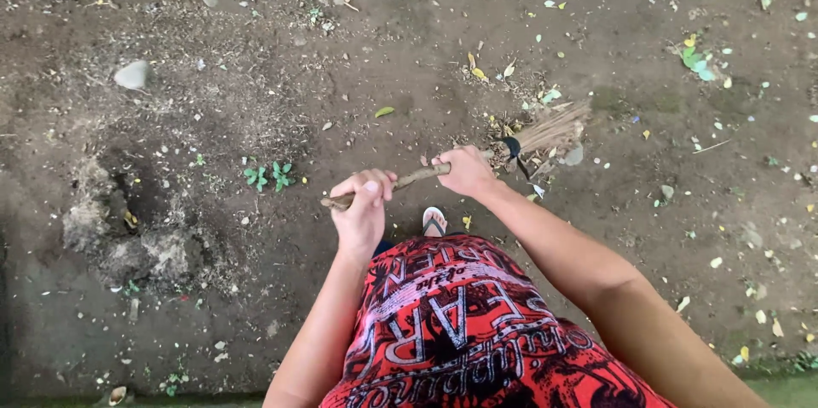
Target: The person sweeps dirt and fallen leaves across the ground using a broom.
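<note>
Both hands clench a stick broom's wooden handle: left hand near its end, right hand lower for leverage, angling the bristles onto the dirt ground among fallen leaves, ahead of one sandalled foot.

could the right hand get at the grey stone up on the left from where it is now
Probably not as things stand. The right hand is closed on the broom handle, and the grey stone lies far across the bare dirt. Nothing blocks the way; it just looks beyond arm's reach.
</note>
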